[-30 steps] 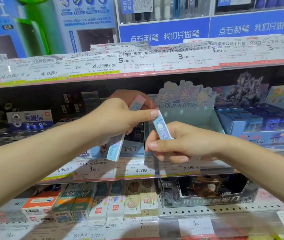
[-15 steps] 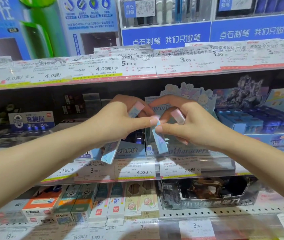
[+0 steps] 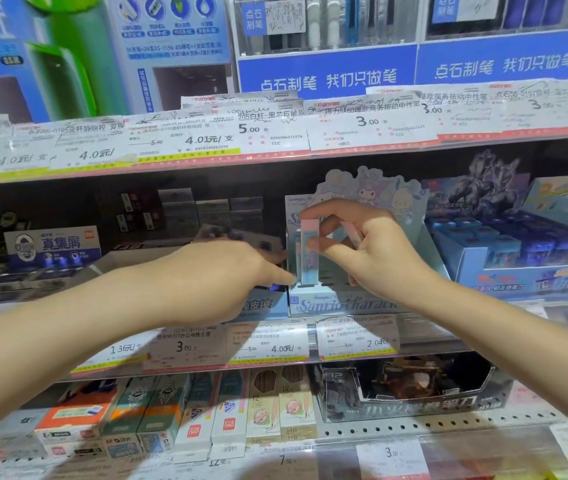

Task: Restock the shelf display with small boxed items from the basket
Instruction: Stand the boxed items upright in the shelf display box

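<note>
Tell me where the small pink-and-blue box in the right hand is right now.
The small pink-and-blue box stands upright mid-frame, pinched by the right hand, at the left end of the cartoon-character display tray, with the left hand beside it.

Price tag [image 3: 273, 129]: "5.00"

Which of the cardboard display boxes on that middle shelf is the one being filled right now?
The pale cartoon-character display box in the middle: the right hand stands a small pastel box upright in it. The blue box beside it is untouched.
</note>
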Demonstrator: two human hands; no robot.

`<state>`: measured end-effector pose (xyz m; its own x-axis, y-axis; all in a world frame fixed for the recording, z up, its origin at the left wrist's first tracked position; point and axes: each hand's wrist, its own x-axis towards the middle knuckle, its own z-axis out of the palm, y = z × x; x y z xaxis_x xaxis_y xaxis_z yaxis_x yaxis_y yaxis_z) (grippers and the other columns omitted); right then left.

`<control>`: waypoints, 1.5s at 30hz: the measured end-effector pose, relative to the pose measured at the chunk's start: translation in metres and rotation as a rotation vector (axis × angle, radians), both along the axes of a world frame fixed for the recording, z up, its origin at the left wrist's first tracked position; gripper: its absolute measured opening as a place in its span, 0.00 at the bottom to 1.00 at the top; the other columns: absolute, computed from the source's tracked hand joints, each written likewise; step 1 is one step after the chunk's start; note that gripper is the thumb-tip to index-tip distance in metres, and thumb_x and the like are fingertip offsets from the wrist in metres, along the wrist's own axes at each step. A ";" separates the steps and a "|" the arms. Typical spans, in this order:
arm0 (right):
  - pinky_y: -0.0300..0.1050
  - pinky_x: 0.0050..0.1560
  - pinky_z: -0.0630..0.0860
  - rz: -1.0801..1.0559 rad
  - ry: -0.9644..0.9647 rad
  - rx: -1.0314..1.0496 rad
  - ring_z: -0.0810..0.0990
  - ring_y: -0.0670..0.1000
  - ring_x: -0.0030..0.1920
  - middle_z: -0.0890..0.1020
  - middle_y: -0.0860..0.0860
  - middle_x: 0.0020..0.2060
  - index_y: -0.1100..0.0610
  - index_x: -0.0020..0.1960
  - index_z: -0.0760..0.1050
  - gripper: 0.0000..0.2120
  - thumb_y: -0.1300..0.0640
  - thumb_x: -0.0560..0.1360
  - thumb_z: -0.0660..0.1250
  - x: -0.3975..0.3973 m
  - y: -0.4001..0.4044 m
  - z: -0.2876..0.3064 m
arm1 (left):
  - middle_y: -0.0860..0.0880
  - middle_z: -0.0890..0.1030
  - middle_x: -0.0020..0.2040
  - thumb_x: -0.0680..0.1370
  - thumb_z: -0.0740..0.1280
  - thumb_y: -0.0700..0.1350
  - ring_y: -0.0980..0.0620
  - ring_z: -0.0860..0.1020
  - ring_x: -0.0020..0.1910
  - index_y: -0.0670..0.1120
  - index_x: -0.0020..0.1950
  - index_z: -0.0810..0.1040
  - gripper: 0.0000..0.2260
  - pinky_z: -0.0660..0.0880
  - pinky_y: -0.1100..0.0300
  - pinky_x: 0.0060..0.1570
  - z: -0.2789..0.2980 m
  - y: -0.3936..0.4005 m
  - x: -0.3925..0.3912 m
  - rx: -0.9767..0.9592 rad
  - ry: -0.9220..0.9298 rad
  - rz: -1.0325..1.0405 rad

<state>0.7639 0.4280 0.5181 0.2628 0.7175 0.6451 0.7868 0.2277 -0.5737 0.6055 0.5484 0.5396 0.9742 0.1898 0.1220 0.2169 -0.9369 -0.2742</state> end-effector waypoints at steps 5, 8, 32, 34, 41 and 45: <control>0.28 0.26 0.69 0.023 0.016 0.000 0.74 0.40 0.25 0.77 0.48 0.36 0.48 0.52 0.76 0.12 0.62 0.72 0.68 -0.001 0.003 -0.003 | 0.57 0.70 0.71 0.72 0.54 0.32 0.51 0.73 0.65 0.69 0.69 0.61 0.36 0.77 0.53 0.53 0.003 0.004 0.001 -0.036 0.027 -0.015; 0.27 0.27 0.68 0.037 0.005 0.002 0.74 0.40 0.26 0.78 0.50 0.36 0.49 0.52 0.77 0.12 0.62 0.72 0.69 -0.001 0.005 -0.003 | 0.58 0.70 0.71 0.73 0.53 0.33 0.52 0.73 0.65 0.68 0.69 0.61 0.34 0.76 0.53 0.54 0.005 0.003 0.001 -0.040 0.054 -0.024; 0.38 0.24 0.50 0.383 0.914 -0.119 0.58 0.45 0.22 0.71 0.51 0.33 0.58 0.46 0.74 0.15 0.53 0.77 0.50 0.010 -0.009 0.009 | 0.56 0.79 0.61 0.74 0.61 0.37 0.58 0.76 0.59 0.55 0.62 0.76 0.20 0.72 0.64 0.58 0.016 -0.016 -0.002 -0.195 -0.211 -0.032; 0.38 0.24 0.54 0.479 1.046 -0.102 0.59 0.46 0.23 0.69 0.51 0.29 0.60 0.41 0.72 0.11 0.55 0.71 0.54 0.008 -0.012 0.010 | 0.52 0.84 0.50 0.74 0.64 0.39 0.57 0.80 0.48 0.50 0.52 0.81 0.11 0.75 0.60 0.52 0.016 -0.021 -0.002 -0.264 -0.349 -0.069; 0.37 0.31 0.66 0.604 1.174 0.003 0.65 0.45 0.25 0.66 0.50 0.28 0.57 0.39 0.68 0.10 0.66 0.73 0.51 -0.003 -0.009 0.006 | 0.46 0.81 0.26 0.71 0.72 0.47 0.58 0.65 0.18 0.43 0.32 0.77 0.12 0.63 0.68 0.20 0.018 -0.046 0.013 -0.880 -0.409 -0.022; 0.40 0.34 0.65 0.579 1.219 0.035 0.64 0.46 0.28 0.64 0.50 0.27 0.56 0.35 0.63 0.12 0.62 0.76 0.52 -0.015 -0.006 0.009 | 0.51 0.74 0.21 0.66 0.76 0.45 0.60 0.63 0.17 0.41 0.32 0.75 0.13 0.60 0.71 0.19 0.006 -0.054 0.024 -1.117 -0.531 0.027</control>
